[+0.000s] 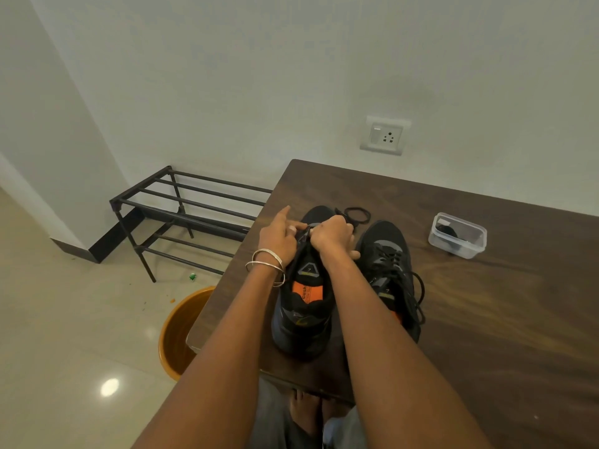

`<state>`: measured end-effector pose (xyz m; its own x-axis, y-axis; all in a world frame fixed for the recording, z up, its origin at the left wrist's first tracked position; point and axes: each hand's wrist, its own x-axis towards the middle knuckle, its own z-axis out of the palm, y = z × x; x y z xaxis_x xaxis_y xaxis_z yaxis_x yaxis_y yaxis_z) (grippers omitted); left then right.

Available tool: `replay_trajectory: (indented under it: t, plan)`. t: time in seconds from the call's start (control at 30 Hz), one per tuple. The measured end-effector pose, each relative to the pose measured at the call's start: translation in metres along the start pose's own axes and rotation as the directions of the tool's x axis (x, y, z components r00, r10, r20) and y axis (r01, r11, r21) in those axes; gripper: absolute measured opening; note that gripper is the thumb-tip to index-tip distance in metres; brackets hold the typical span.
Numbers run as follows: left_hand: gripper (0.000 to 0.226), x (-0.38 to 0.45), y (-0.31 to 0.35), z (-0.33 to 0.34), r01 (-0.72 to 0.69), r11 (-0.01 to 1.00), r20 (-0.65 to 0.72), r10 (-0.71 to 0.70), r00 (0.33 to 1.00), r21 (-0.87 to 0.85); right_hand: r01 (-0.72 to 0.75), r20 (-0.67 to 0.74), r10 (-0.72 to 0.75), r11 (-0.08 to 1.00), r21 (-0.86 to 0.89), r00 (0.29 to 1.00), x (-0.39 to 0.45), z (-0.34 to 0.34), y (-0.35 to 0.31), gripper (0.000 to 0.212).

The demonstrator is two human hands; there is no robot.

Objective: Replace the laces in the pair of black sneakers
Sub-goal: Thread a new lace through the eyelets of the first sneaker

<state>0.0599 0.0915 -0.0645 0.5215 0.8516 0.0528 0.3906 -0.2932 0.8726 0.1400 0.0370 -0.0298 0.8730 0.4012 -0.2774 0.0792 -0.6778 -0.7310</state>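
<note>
Lacing step at the forefoot of the near-left sneaker (303, 306), which stands on the bench (486, 319) with its heel toward you and its orange insole showing. Your left hand (280, 236) is curled at the left side of this sneaker's throat, thumb and middle fingers pinching near the eyelet row, index finger pointing away; whether it pinches lace or tongue cannot be told. Your right hand (334, 234) is closed in a fist over the top of the same throat, its grip apparently round a black lace (348, 218) that runs out past the toe.

The second sneaker (389, 264) lies just right of the first, its lace threaded and trailing loose at the heel side. A coil of black lace (358, 214) rests beyond the first sneaker's toe, and a clear lidded box (457, 236) stands well to the right of it.

To do this step well, pin the eyelet edge flat with your left hand, feed the lace tip squarely through, and draw both ends to equal length before crossing. Keep the lace untwisted, and keep the tongue centred under each crossing.
</note>
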Motion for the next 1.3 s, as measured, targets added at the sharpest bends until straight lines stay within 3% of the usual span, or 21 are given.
replay_trajectory:
  t: [0.1, 0.53, 0.73, 0.9, 1.13, 1.3]
  plan:
    - [0.052, 0.001, 0.0, -0.001, -0.015, 1.0, -0.012, 0.015, 1.0, -0.006, -0.047, 0.037, 0.046, 0.999, 0.026, 0.998, 0.005, -0.001, 0.0, 0.028]
    - [0.065, 0.014, -0.009, 0.007, -0.046, 0.998, -0.005, 0.046, 0.999, -0.032, -0.089, 0.065, 0.082, 0.991, 0.103, 0.994, 0.011, 0.003, -0.002, 0.028]
    - [0.059, 0.013, -0.006, 0.014, 0.028, 0.991, -0.056, -0.036, 0.998, -0.134, -0.033, 0.239, -0.006, 0.986, 0.161, 0.971, 0.021, -0.003, 0.005, 0.03]
    - [0.065, 0.014, -0.012, 0.013, 0.023, 0.987, -0.052, -0.032, 0.998, -0.158, 0.106, 0.049, -0.107, 0.994, 0.028, 0.993, 0.018, -0.005, 0.008, 0.016]
    - [0.071, 0.015, -0.012, 0.013, 0.02, 0.989, -0.049, -0.027, 0.998, -0.146, 0.153, -0.118, -0.161, 0.985, -0.073, 0.98, 0.017, -0.003, 0.009, 0.01]
    - [0.074, 0.019, -0.014, 0.013, 0.048, 0.986, -0.028, -0.053, 0.998, -0.159, 0.171, -0.096, -0.184, 0.977, -0.125, 0.978, 0.013, 0.0, 0.008, 0.014]
